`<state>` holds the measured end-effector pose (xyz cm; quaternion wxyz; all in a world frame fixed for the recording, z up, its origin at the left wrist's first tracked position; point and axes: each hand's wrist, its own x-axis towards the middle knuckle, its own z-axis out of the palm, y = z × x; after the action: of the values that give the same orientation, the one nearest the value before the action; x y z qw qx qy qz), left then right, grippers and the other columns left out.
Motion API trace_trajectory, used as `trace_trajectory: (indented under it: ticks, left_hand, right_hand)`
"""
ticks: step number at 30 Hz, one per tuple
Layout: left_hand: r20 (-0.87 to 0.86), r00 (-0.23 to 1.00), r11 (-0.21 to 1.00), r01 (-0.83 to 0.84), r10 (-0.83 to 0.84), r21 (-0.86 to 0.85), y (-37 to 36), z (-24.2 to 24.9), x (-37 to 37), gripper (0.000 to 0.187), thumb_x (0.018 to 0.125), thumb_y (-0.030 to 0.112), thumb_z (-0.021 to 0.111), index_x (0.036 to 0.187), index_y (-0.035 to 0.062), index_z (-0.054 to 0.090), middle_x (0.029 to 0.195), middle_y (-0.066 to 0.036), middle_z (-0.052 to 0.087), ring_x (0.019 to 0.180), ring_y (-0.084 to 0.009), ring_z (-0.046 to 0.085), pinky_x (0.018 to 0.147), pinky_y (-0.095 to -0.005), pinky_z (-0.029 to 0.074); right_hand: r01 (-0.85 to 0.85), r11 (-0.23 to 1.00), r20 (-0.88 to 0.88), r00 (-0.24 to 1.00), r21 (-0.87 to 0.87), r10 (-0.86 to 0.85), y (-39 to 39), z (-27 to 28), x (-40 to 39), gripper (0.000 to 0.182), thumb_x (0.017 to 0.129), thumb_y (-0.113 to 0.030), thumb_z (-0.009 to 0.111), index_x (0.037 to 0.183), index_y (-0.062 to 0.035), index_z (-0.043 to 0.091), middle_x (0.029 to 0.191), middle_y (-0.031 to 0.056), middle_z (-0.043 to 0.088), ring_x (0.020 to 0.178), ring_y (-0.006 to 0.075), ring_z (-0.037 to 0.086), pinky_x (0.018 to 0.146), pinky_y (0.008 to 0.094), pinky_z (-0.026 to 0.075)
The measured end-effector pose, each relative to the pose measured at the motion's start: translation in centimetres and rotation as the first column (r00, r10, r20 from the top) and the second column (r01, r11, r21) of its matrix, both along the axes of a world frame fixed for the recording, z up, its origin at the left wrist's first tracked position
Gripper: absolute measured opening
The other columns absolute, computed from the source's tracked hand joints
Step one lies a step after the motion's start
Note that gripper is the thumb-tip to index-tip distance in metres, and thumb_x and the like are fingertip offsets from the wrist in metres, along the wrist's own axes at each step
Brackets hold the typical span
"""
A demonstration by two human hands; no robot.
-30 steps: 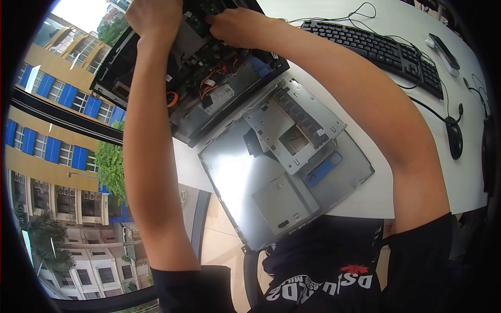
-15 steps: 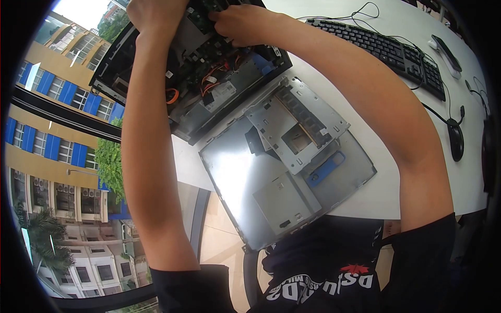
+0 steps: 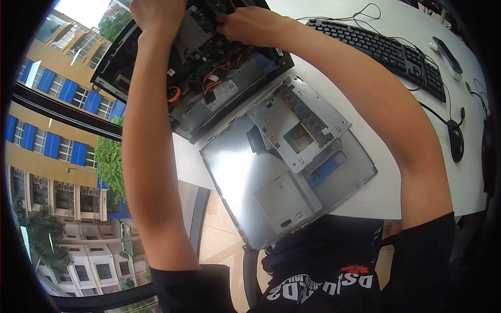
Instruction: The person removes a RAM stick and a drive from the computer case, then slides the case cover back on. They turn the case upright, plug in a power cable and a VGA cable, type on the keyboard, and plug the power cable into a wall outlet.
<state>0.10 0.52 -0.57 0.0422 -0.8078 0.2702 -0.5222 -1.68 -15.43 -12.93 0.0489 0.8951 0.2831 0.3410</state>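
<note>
Right hand (image 3: 246, 25), fingers bent, reaches inside the open computer case (image 3: 245, 98), upper left; left hand (image 3: 158, 14) is cropped. Neither grip can be determined. Apparent step: interior handling; next move calls for cable clearance.

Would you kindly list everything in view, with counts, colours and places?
Computer case: one, black and grey, top left, open
Cables: several, orange, inside it
Metal panel: one, silver, centre
Metal bracket: one, silver, on the panel
Latch: one, blue, beside the bracket
Keyboard: one, black, upper right
Mouse: one, black, far right
Oblong object: one, black, beyond the keyboard
Table: one, white, beneath these
Buildings: several, yellow-and-blue or pale, outside left
Trees: several, green, outside
Floor: beige, below
Shirt: one, black, bottom
Hands: two, bare; left and right over the case, grips unclear
</note>
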Motion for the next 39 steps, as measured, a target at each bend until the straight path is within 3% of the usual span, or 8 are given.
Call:
trace_trajectory:
  ticks: [5, 8, 11, 17, 20, 23, 24, 39]
  left_hand:
    - [0.133, 0.991, 1.0, 0.016, -0.019, 0.021, 0.3, -0.3, 1.6, 0.026, 0.082, 0.002, 0.065, 0.108, 0.0045, 0.068, 0.092, -0.021, 0.072, 0.093, -0.0398, 0.071, 0.083, -0.0492, 0.056]
    - [0.065, 0.997, 0.999, -0.039, 0.039, -0.008, 0.0, -0.2, 1.5, 0.027, 0.081, 0.001, 0.064, 0.107, 0.0038, 0.068, 0.091, -0.021, 0.072, 0.093, -0.0393, 0.071, 0.083, -0.049, 0.056]
    - [0.045, 0.998, 0.999, -0.046, 0.046, 0.0, -0.1, -0.1, 1.2, 0.027, 0.081, 0.001, 0.064, 0.108, 0.0028, 0.069, 0.09, -0.02, 0.073, 0.092, -0.0386, 0.071, 0.083, -0.0487, 0.056]
    - [0.074, 0.997, 1.0, -0.005, 0.005, -0.008, 0.3, -0.4, 1.4, 0.039, 0.08, 0.001, 0.064, 0.118, 0.0028, 0.07, 0.089, -0.02, 0.073, 0.09, -0.0375, 0.072, 0.084, -0.048, 0.056]
    - [0.068, 0.997, 0.999, -0.033, 0.033, 0.005, 0.3, -0.3, 1.7, 0.04, 0.079, 0.001, 0.064, 0.118, 0.0034, 0.071, 0.088, -0.02, 0.073, 0.089, -0.0369, 0.072, 0.082, -0.0475, 0.056]
    - [0.049, 0.997, 0.998, -0.064, 0.064, 0.0, 0.0, -0.2, 1.4, 0.036, 0.078, 0.001, 0.065, 0.114, 0.0033, 0.07, 0.086, -0.02, 0.072, 0.087, -0.0365, 0.073, 0.081, -0.047, 0.057]
    - [0.073, 0.996, 0.999, -0.041, 0.041, 0.0, 0.0, -0.2, 1.5, 0.035, 0.078, 0.001, 0.065, 0.113, 0.0034, 0.07, 0.086, -0.02, 0.072, 0.086, -0.0364, 0.073, 0.08, -0.0469, 0.057]
    - [0.017, 1.0, 0.999, -0.023, 0.024, -0.039, 0.2, -0.3, 3.8, 0.021, 0.082, 0.002, 0.064, 0.103, 0.0015, 0.068, 0.087, -0.021, 0.073, 0.088, -0.0384, 0.073, 0.08, -0.0481, 0.057]
  right_hand:
    - [-0.022, 0.998, -0.076, 0.997, 0.062, 0.026, -0.1, 0.3, 1.3, 0.017, 0.085, -0.01, 0.075, 0.1, -0.0035, 0.072, 0.105, 0.0155, 0.072, 0.1, 0.0354, 0.073, 0.083, 0.0446, 0.06]
    - [-0.003, 1.0, -0.036, 0.999, 0.015, 0.004, -0.2, 0.7, 0.5, 0.027, 0.089, -0.015, 0.071, 0.113, -0.0033, 0.07, 0.122, 0.0108, 0.067, 0.094, 0.0333, 0.074, 0.081, 0.0425, 0.061]
    - [0.127, 0.992, -0.143, 0.982, -0.01, -0.127, 0.7, 0.2, -1.9, 0.026, 0.092, -0.02, 0.07, 0.11, -0.0019, 0.071, 0.116, 0.0106, 0.069, 0.099, 0.0312, 0.072, 0.083, 0.0415, 0.06]
    - [0.003, 1.0, 0.042, 0.999, 0.007, -0.004, -0.7, -3.7, -4.8, 0.029, 0.095, -0.024, 0.068, 0.108, 0.001, 0.072, 0.115, 0.0108, 0.07, 0.113, 0.0272, 0.066, 0.098, 0.0391, 0.055]
    - [-0.04, 0.986, -0.039, 0.998, 0.159, 0.047, -0.7, -4.2, -6.6, 0.044, 0.098, -0.033, 0.065, 0.12, 0.0045, 0.07, 0.13, 0.0161, 0.066, 0.126, 0.0313, 0.061, 0.112, 0.0397, 0.046]
    - [-0.017, 0.998, 0.029, 0.999, 0.063, 0.016, -0.3, -5.3, -7.7, 0.062, 0.1, -0.044, 0.062, 0.133, 0.0076, 0.063, 0.146, 0.0202, 0.057, 0.141, 0.0341, 0.049, 0.122, 0.0408, 0.037]
    - [0.016, 1.0, -0.071, 0.997, 0.02, -0.014, 0.0, -5.1, -8.1, 0.078, 0.098, -0.055, 0.061, 0.141, 0.0096, 0.055, 0.156, 0.022, 0.047, 0.149, 0.0348, 0.039, 0.126, 0.0419, 0.03]
    - [0.005, 0.992, -0.238, 0.971, 0.127, 0.025, 1.5, -4.8, -6.1, 0.104, 0.078, -0.04, 0.086, 0.155, 0.0074, 0.033, 0.166, 0.025, 0.028, 0.155, 0.0331, 0.028, 0.125, 0.0427, 0.033]
